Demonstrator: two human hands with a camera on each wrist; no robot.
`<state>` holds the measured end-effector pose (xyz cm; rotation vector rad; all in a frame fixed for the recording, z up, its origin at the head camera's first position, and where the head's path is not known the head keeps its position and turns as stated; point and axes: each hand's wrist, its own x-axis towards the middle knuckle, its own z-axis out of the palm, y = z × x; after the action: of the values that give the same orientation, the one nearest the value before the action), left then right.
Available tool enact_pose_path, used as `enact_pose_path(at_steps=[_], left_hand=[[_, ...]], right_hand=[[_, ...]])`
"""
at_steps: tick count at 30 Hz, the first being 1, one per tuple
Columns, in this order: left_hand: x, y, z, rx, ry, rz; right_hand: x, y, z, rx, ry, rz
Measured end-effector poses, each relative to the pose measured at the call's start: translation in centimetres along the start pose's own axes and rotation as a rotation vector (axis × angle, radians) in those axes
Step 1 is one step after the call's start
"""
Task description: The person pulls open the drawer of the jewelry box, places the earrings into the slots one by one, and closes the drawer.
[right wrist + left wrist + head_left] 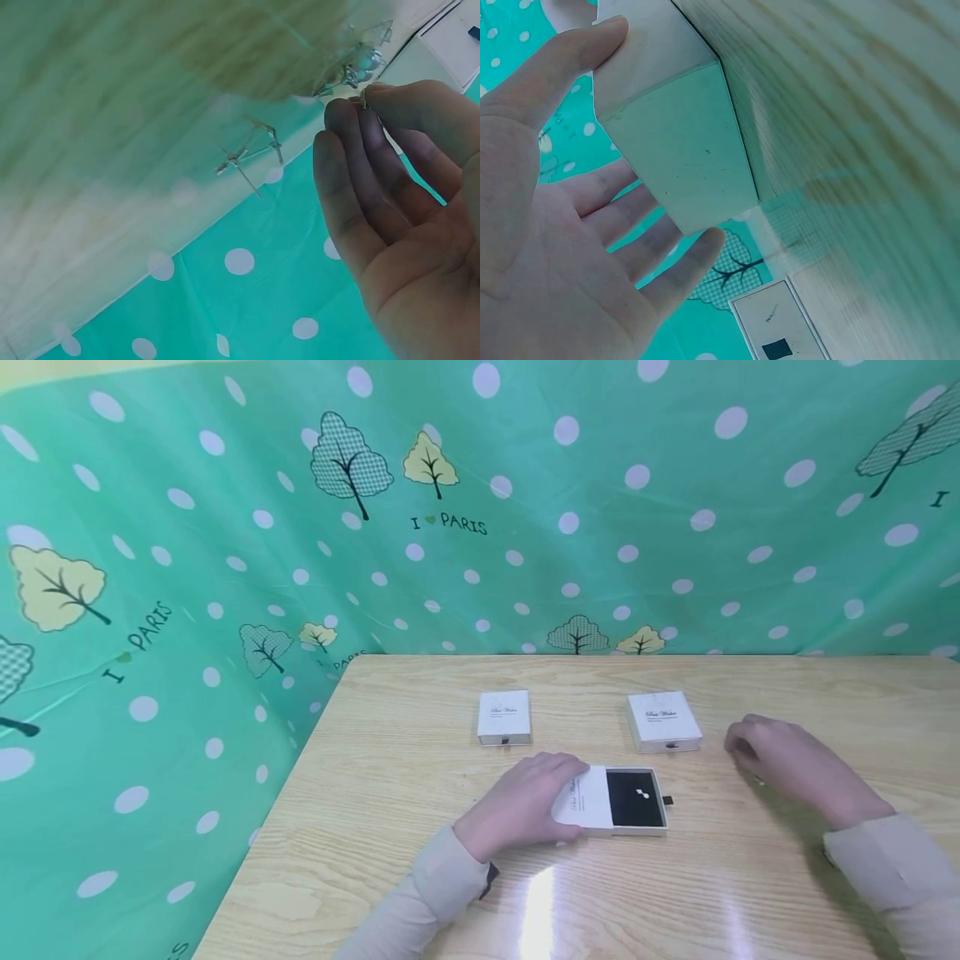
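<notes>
Holding a white box sleeve (597,797) by its near and far edges, the left grip (525,802) spans it, thumb well apart from fingers; the drawer (639,832) juts out rightward, a small silvery piece (642,793) on its black lining. The right grip (791,768) is nearly closed, thumb meeting fingertips on a tiny metallic bit (364,99), with thin metal pieces (240,156) near it on the tabletop (337,827). A generous span of wood separates this grip from the drawer's black tab (667,801). Farther back lie a left closed box (504,714) and a right closed box (663,718), well apart, both short of the back edge, where a green dotted cloth (465,631) hangs.
</notes>
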<state>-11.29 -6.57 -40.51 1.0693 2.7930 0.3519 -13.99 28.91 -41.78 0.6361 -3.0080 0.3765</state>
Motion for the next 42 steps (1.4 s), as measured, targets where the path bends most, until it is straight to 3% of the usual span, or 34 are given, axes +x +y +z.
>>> enact_pose_path(at_steps=[15,25,42], left_hand=[[0.0,0.0,0.0,0.004,-0.004,-0.001],[0.0,0.0,0.0,-0.017,-0.012,-0.014],[0.0,0.0,0.0,-0.005,-0.017,-0.006]], right_hand=[[0.2,-0.4,-0.6,0.072,-0.031,0.046],[-0.3,-2.8,-1.9,0.012,0.071,-0.008],[-0.2,-6.0,-2.4,0.066,0.141,-0.041]])
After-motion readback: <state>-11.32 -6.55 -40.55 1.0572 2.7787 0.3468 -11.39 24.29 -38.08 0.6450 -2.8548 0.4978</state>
